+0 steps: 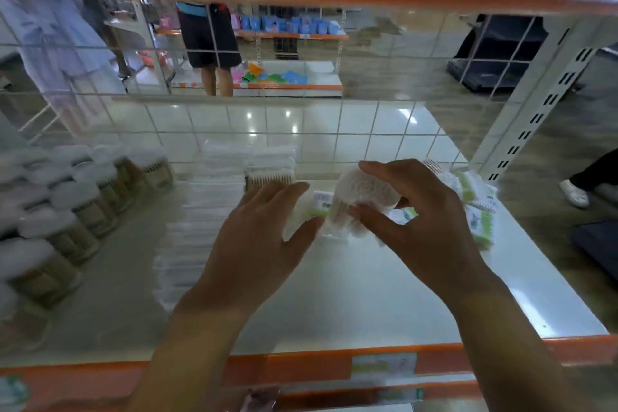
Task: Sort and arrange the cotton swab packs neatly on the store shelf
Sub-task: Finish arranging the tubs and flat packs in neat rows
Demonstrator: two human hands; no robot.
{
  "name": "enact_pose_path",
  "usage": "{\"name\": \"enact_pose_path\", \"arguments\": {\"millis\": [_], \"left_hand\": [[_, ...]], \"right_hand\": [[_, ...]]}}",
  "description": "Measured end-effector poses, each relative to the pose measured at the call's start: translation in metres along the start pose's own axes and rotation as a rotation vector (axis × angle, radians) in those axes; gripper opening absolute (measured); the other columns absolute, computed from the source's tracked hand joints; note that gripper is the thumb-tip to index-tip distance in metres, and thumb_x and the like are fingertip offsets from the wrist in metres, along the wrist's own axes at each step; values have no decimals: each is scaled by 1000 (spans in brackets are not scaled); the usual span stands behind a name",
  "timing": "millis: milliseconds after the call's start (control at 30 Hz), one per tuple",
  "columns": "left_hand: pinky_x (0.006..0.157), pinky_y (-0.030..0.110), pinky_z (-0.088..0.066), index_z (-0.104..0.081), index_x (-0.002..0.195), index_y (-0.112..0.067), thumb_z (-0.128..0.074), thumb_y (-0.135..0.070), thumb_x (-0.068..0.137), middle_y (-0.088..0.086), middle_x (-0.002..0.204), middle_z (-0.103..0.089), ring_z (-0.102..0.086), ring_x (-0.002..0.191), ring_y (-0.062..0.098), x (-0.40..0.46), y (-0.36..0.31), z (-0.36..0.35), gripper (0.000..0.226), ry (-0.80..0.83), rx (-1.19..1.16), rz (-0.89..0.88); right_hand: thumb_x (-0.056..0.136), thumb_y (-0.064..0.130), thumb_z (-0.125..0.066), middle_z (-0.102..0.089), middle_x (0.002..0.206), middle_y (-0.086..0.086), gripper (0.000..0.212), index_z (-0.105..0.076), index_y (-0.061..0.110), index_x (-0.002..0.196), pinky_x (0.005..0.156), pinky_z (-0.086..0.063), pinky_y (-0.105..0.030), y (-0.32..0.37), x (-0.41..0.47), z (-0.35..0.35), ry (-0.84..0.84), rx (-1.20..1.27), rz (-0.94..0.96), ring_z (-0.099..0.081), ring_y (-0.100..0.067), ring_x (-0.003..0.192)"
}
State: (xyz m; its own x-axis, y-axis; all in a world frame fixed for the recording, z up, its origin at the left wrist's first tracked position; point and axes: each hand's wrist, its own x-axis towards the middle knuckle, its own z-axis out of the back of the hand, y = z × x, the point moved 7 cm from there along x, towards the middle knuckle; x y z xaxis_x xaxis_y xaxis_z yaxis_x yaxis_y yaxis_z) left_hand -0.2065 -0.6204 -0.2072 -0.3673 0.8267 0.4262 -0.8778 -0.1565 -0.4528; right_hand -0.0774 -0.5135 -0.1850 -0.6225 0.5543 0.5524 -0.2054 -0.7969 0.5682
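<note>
Orange trim runs along the front edge of the shelf [334,294], nearest you, with price labels [384,365] stuck to it. Past that edge the white shelf is bare in the middle, likely the spot you mean to fill. Your right hand [421,221] grips a swab pack [363,202], thumb under and fingers curled over the top, lifted off the surface right of centre; held that way you can turn it to face like the others. Your left hand [257,234] is spread, fingers straight and holding nothing, its thumb tip just beside the pack, probably ready to steady or take it. Loose green packs [478,207] lie jumbled by the right edge, another green-labelled one [321,202] half hidden behind your hands; these look unsorted. Left of your left hand, a white stack [214,211] of packs runs front to back, blurred. Along the left edge stand rows of round tubs [77,211], already neat. At the back edge a wire grid [334,130] closes the shelf, keeping stock from sliding through; beyond it, someone's legs [214,77] and other shelving.
</note>
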Motion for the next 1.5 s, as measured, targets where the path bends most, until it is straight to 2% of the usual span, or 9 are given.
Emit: {"name": "enact_pose_path", "arguments": {"millis": [133, 333, 567, 667, 933, 1067, 1300, 1367, 1500], "left_hand": [[78, 4, -26, -61, 112, -17, -43, -47, 82, -3, 105, -65, -49, 93, 5, -8, 21, 29, 46, -40, 36, 3], [82, 23, -34, -58, 123, -12, -52, -42, 85, 2, 113, -64, -57, 104, 21, -21, 57, 63, 49, -64, 71, 50], [85, 20, -28, -58, 124, -16, -47, -51, 84, 2, 117, -61, -49, 109, 13, -42, 104, 101, 54, -68, 88, 87], [86, 24, -32, -61, 118, -13, -40, -52, 82, 5, 114, -63, -55, 107, 22, -51, 126, 119, 57, -81, 113, 99], [79, 26, -34, -62, 116, -16, -50, -44, 78, -1, 107, -62, -54, 103, 21, -73, 183, 159, 49, -92, 77, 184], [81, 28, -39, -59, 121, -18, -60, -37, 86, 0, 116, -59, -53, 99, 16, -83, 213, 161, 39, -54, 28, 258], [81, 24, -34, -56, 123, -22, -58, -38, 86, -2, 117, -58, -52, 106, 16, -97, 235, 161, 41, -51, 61, 310], [83, 24, -34, -56, 124, -22, -57, -38, 86, -3, 117, -58, -51, 106, 14, -99, 237, 162, 41, -68, 57, 308], [77, 20, -30, -58, 122, -20, -57, -35, 87, -4, 109, -59, -47, 96, 6, -101, 238, 168, 37, -94, 37, 292]], "right_hand": [[73, 33, -68, -59, 104, 2, 46, -60, 23, 117, 73, -43, -8, 23, 7, -17, -15, 34, 11, -51, -2, 93], [74, 32, -69, -60, 104, -1, 44, -60, 22, 116, 72, -44, -9, 60, 14, -49, -30, 31, 51, -52, -4, 93], [74, 31, -70, -59, 105, 1, 45, -60, 22, 117, 71, -45, -6, 101, 24, -97, -9, 81, 33, -55, -7, 91], [78, 22, -73, -53, 105, 8, 44, -55, 26, 118, 70, -49, -12, 122, 32, -118, 15, 144, 13, -59, -16, 91], [77, 21, -74, -52, 118, -5, 63, -46, 16, 133, 86, -48, -34, 158, 81, -196, 289, 119, -3, -55, -21, 101], [76, 20, -74, -53, 124, -6, 64, -46, 14, 133, 85, -42, -24, 161, 102, -232, 385, 36, -6, -49, -12, 102], [81, 28, -68, -50, 131, -12, 61, -45, 9, 134, 86, -32, -23, 143, 107, -291, 522, -274, -8, -46, -24, 118], [83, 24, -66, -57, 119, -13, 46, -54, 3, 123, 85, -39, -25, 137, 103, -305, 566, -297, -7, -51, -26, 111], [84, 16, -62, -45, 62, 6, 7, -60, 9, 81, 44, -27, -9, 128, 97, -317, 532, -282, -25, -49, -14, 62]]}}
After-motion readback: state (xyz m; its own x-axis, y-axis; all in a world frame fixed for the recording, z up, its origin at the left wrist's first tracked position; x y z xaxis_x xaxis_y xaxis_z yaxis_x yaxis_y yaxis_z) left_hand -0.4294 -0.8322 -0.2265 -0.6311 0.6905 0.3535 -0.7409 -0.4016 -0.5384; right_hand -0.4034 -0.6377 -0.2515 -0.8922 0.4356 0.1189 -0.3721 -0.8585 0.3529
